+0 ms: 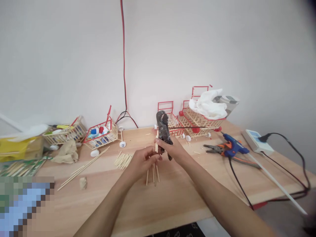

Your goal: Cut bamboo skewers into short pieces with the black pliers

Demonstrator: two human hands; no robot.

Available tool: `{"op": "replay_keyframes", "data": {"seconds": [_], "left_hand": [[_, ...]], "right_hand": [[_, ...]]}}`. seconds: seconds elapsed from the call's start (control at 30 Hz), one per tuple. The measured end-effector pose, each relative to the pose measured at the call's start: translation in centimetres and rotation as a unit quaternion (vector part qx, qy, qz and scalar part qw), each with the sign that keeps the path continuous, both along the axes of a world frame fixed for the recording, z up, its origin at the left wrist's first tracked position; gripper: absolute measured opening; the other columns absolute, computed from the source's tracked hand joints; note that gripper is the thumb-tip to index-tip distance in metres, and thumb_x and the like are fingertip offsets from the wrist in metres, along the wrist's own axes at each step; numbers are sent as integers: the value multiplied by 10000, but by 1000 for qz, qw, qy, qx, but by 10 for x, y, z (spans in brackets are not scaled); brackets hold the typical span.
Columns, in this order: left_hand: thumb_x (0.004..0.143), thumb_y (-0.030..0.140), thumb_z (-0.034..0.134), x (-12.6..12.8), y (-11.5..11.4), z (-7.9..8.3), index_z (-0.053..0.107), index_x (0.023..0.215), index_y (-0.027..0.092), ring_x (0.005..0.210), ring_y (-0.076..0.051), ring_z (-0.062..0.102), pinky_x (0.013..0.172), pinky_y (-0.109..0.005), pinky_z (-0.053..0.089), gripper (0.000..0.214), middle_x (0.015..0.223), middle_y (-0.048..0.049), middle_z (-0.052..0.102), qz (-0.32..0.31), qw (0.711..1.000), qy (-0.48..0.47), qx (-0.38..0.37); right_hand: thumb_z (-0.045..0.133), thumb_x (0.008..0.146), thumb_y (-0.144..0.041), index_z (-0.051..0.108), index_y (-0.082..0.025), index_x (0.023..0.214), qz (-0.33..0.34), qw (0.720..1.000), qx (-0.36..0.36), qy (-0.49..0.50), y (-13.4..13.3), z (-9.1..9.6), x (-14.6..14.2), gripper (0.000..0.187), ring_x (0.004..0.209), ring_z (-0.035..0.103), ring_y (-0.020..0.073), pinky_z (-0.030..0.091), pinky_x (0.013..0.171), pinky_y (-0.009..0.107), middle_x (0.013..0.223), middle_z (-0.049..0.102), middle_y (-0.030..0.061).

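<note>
Backed by a pale wall [74, 59], on a wooden table [140, 205] lined along its far edge with small red-trimmed carts [201, 123]. Held up near the middle of the view, above the wood: a couple of pale sticks [156, 141] beside a dark tool [163, 128]. Closed around the tool with the right hand [175, 149], thumb resting on the sticks. Brought in just beside and below with the left hand [142, 161], fingers curled in by the sticks' lower end; impossible to tell whether pinching or only touching.

Probably at the step of lining up sticks with the tool, maybe for trimming; no cut visible. Would call next, if so, for a steady grip low down and a square set against the jaws.

Close to upright in long axis, the sticks: side by side, one end up along the tool, the other down toward the left fingertips. Stood on end too, the tool, head uppermost and tipped slightly left. Below, more sticks [153, 174] fanned toward the near edge, held or lying, hard to say. Off left, a slanted pile [123, 160] of short ones.
</note>
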State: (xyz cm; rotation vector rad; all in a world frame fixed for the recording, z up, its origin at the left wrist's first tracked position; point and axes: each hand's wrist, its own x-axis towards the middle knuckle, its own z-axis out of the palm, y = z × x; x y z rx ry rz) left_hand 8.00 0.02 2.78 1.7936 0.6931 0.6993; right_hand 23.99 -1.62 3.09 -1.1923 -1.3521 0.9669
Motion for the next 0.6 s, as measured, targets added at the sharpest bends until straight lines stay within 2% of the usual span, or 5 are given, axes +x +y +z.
{"op": "replay_keyframes", "data": {"seconds": [0.17, 0.3, 0.4, 0.5, 0.6], "left_hand": [[856, 262, 496, 1, -4, -3, 659, 735, 183, 604, -109, 583, 612, -207, 404, 217, 659, 11, 651, 105, 982, 68, 139], [861, 285, 494, 3, -8, -8, 657, 705, 200, 606, -119, 592, 612, -212, 394, 241, 634, 21, 649, 131, 973, 76, 174], [854, 325, 501, 5, -8, -10, 661, 701, 189, 606, -133, 590, 605, -218, 413, 260, 636, 0, 653, 119, 985, 45, 116], [846, 414, 493, 6, -5, -11, 672, 776, 155, 644, -161, 612, 575, -235, 452, 322, 714, -54, 682, 53, 998, -20, -22], [836, 485, 482, 6, -4, -10, 659, 814, 118, 649, -180, 633, 561, -268, 489, 408, 761, -106, 692, 7, 986, -77, -149]], "right_hand": [[561, 779, -455, 526, -161, 620, -24, 999, -17, 21, -5, 2, -4, 337, 527, 501, 102, 396, 500, 213, 552, 541, -15], [561, 777, -451, 520, -164, 625, -21, 999, -20, 20, -4, -4, -4, 327, 527, 487, 105, 381, 498, 218, 547, 517, -21], [557, 774, -460, 516, -167, 629, -26, 999, -19, 5, -3, -8, -2, 330, 520, 478, 108, 380, 493, 225, 551, 509, -21], [555, 771, -474, 512, -169, 632, -31, 999, -19, -7, -4, -10, 1, 338, 526, 491, 115, 388, 490, 229, 557, 522, -11], [554, 772, -483, 517, -170, 644, -33, 999, -17, -7, -5, -10, 1, 340, 539, 510, 123, 400, 503, 233, 565, 540, -6]]}}
